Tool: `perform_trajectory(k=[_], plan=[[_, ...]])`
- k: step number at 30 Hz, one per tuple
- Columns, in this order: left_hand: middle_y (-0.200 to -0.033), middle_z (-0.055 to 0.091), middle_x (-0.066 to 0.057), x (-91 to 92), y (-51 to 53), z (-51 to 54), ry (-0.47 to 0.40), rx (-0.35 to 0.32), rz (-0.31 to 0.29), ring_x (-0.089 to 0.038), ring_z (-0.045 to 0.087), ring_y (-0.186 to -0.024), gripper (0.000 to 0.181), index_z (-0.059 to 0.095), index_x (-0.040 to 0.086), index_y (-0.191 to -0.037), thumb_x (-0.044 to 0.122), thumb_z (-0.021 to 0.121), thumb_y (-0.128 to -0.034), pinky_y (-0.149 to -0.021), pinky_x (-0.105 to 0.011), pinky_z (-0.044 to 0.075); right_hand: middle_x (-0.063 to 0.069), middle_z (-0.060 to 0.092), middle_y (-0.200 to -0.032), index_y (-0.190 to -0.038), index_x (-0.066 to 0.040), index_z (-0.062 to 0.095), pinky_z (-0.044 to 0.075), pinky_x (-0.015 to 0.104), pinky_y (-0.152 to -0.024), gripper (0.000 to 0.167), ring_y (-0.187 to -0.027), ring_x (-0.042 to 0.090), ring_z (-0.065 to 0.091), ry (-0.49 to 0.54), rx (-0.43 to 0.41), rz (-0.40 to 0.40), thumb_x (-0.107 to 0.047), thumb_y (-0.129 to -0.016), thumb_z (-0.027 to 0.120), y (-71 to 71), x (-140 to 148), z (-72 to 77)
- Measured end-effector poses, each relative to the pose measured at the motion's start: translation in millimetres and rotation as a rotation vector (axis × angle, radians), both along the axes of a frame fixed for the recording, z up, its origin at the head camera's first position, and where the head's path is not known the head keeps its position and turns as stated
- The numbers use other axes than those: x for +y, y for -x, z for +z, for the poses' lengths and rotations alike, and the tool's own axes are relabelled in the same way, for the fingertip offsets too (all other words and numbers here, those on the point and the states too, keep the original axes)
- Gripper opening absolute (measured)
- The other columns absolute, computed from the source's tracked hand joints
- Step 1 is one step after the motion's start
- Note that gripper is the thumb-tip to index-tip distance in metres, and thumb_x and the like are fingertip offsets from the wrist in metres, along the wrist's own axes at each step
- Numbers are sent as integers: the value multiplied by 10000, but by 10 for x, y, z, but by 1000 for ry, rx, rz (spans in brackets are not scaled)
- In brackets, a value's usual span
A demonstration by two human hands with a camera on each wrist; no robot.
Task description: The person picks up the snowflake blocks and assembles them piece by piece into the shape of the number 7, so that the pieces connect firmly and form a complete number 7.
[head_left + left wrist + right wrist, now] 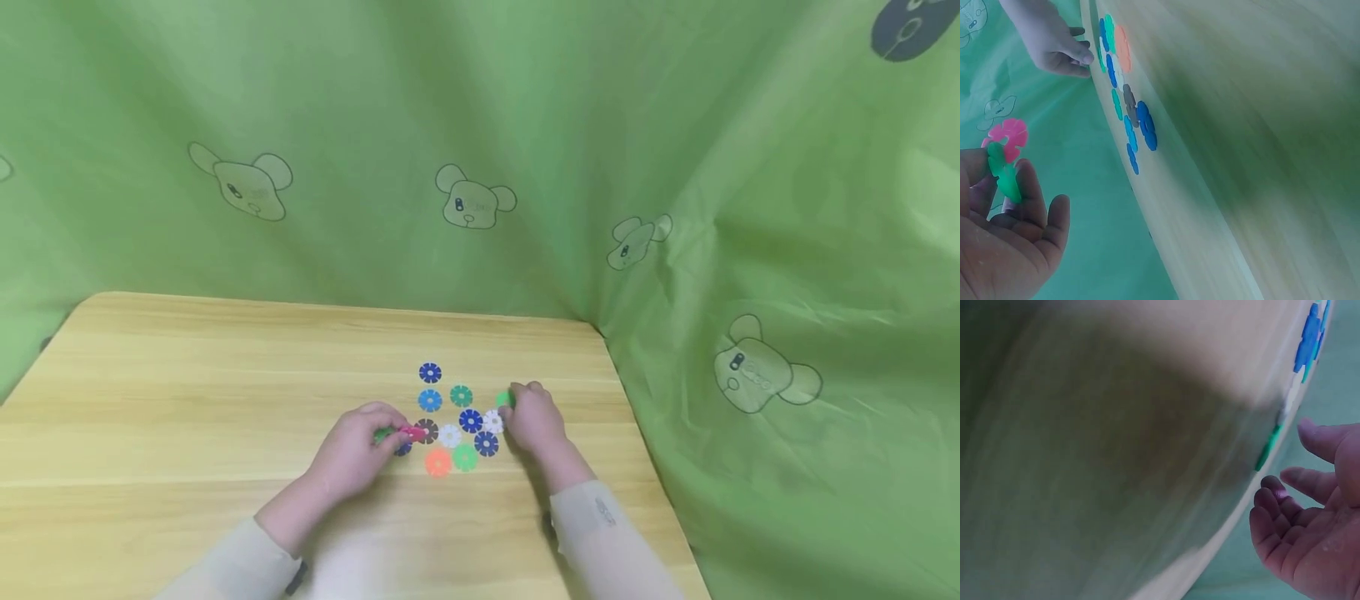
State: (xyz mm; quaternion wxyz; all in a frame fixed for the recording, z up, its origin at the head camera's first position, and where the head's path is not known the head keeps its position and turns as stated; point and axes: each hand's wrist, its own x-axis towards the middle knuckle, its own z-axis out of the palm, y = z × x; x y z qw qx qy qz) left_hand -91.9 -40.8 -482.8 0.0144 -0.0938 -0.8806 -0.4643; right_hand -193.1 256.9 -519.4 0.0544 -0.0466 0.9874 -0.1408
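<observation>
My left hand pinches a green notched disc between thumb and fingers, raised off the tabletop. A pink notched disc is joined to it, its petal-like edge clear of the fingertips. At the right end of a group of flat discs is my right hand, beside a light green disc. In the right wrist view, its thumb and fingers stand apart with nothing between them, near that green disc. A white disc lies just left of the right hand.
Several more notched discs lie flat on the wooden table, among them an orange disc, a brown disc and a light blue disc. A green curtain with cartoon heads hangs behind and to the right.
</observation>
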Motion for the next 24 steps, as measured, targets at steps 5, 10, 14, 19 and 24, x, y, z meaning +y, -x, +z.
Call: perform_trajectory(k=[5,10,14,19,24], plan=[[-1119,741,14,-13,0,-11,-2,3,0,-259,701,-1108,59,794,131,-997,94,784,-952,-1031,-488,568,279,598,-1312,-1455,53,571,499,601,-1089,556,-1227,451,589,-9,-35,0,-221,-1000,737,9,6,-38],[-1105,738,29,-30,-5,-1,0,-11,6,-249,700,-1096,49,794,152,-990,126,798,-948,-1015,-489,574,261,610,-1262,-1423,47,608,512,595,-1070,515,-1191,436,603,-10,-43,4,-187,-986,748,31,0,-56],[-1101,735,32,-35,-3,3,-7,-16,6,-244,699,-1085,52,794,152,-990,125,799,-946,-1004,-491,577,252,603,-1249,-1411,56,603,530,580,-1050,519,-1158,424,616,33,-77,-35,-185,-979,760,78,5,-71],[-1085,733,49,-36,7,6,-18,-31,10,-217,697,-1069,58,796,158,-993,127,802,-946,-997,-466,580,202,623,-1165,-1298,70,619,549,549,-1015,449,-1061,377,636,123,-116,-95,-167,-955,785,158,34,-106],[-1073,731,62,-33,13,8,-20,-36,7,-200,694,-1057,55,796,169,-988,132,802,-947,-990,-456,580,152,669,-1082,-1197,17,605,551,546,-1002,337,-1029,353,650,171,-128,-121,-131,-948,778,178,71,-92]])
